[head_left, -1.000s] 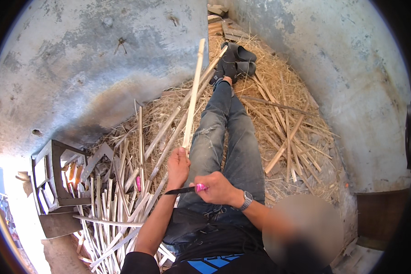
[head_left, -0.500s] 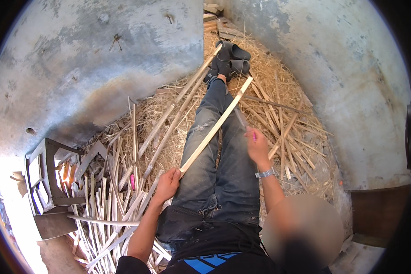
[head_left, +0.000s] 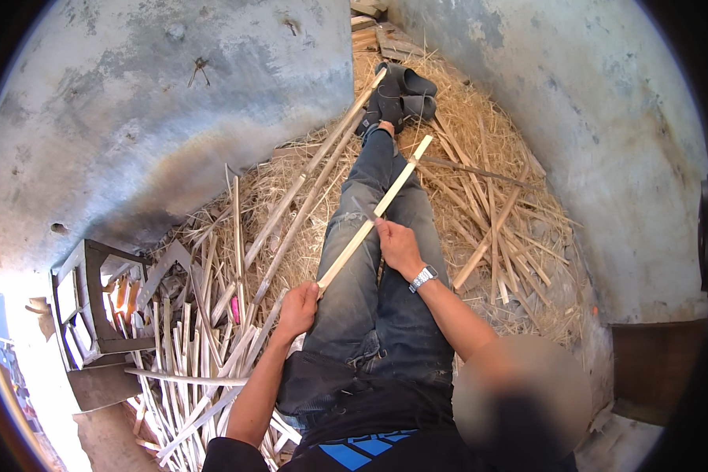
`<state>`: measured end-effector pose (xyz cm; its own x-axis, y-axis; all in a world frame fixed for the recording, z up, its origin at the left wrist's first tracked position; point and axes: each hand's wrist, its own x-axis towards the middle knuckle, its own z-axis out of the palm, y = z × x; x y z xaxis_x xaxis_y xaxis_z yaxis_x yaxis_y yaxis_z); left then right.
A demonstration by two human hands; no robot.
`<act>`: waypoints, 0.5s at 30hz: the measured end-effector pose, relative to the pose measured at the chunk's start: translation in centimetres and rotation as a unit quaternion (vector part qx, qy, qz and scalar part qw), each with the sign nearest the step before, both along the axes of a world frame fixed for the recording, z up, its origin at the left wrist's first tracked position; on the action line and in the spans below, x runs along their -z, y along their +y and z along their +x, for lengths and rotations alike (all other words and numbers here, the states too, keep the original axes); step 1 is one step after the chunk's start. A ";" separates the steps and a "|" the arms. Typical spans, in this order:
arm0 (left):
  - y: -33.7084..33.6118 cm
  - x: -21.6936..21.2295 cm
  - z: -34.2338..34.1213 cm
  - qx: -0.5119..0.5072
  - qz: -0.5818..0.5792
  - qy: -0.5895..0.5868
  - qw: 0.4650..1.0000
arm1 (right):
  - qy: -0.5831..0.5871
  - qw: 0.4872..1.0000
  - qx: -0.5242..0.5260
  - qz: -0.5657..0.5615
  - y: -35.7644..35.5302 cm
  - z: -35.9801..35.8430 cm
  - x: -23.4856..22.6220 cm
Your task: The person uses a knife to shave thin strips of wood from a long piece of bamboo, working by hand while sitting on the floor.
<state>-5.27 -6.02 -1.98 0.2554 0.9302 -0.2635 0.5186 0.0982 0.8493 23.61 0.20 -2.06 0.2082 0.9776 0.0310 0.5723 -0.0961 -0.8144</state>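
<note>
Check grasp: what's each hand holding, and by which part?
Left hand grips the near end of a long wooden strip. Right hand holds a dark blade against the strip's middle; its handle is hidden in the hand.

Bare forearms, no sleeves past the upper arms; black shirt (head_left: 385,448) with a bright blue printed patch at the lower front; faded blue-grey jeans (head_left: 370,299), worn and pale along the thighs and knees, creased at the hips; dark slip-on shoes (head_left: 405,86) with thick soles; silver wristwatch (head_left: 422,278) with a metal band and pale round face on the right wrist; no gloves on either of the hands.
</note>
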 end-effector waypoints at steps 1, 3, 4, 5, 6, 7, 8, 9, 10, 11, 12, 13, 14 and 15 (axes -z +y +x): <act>0.1 0.1 0.5 -0.003 0.006 0.000 1.000 | 0.007 1.000 -0.027 0.001 -1.0 -0.8 0.0; 1.0 0.0 1.4 -0.011 0.010 -0.005 1.000 | 0.006 0.997 -0.070 -0.013 -2.7 -2.8 -0.9; 1.5 -0.2 1.9 -0.015 0.004 -0.010 1.000 | 0.011 0.998 -0.061 -0.010 -3.4 -3.6 -1.0; 1.9 -0.6 2.5 -0.019 -0.003 -0.015 1.000 | 0.008 0.998 -0.066 -0.020 -3.9 -3.8 -1.3; 2.2 -1.0 2.9 -0.022 -0.007 -0.024 0.999 | 0.005 0.997 -0.071 -0.030 -4.4 -3.8 -1.7; 2.4 -1.4 3.3 -0.025 -0.011 -0.033 0.999 | 0.004 0.996 -0.085 -0.033 -4.9 -3.7 -2.0; 2.7 -1.7 3.2 -0.027 -0.014 -0.038 0.999 | 0.007 0.995 -0.097 -0.034 -5.3 -3.9 -2.5; 2.8 -1.5 3.2 -0.030 -0.010 -0.042 0.999 | 0.010 0.993 -0.110 -0.035 -5.7 -4.2 -2.9; 2.7 -1.3 3.2 -0.034 -0.005 -0.046 0.998 | 0.028 0.991 -0.125 -0.047 -6.2 -4.5 -3.4; 2.7 -1.4 3.4 -0.036 0.001 -0.053 0.998 | 0.044 0.988 -0.139 -0.059 -6.8 -4.5 -4.0; 2.6 -1.7 3.2 -0.029 0.006 -0.062 0.998 | 0.060 0.984 -0.153 -0.070 -7.1 -4.5 -4.3; 2.2 -2.0 2.9 -0.023 0.012 -0.071 0.997 | 0.051 0.984 -0.160 -0.056 -7.1 -4.2 -4.1; 1.7 -2.6 2.7 -0.018 0.016 -0.081 0.996 | 0.058 0.988 -0.134 -0.045 -6.9 -3.8 -4.7; 1.1 -3.0 2.4 -0.009 0.024 -0.062 0.998 | 0.066 0.991 -0.108 -0.035 -6.6 -3.6 -5.7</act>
<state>-2.91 -4.91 0.99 0.2668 0.9457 -0.1858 0.4075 0.0640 0.9110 20.02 -6.44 3.68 -0.0093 0.9986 -0.0524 0.4755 -0.0417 -0.8787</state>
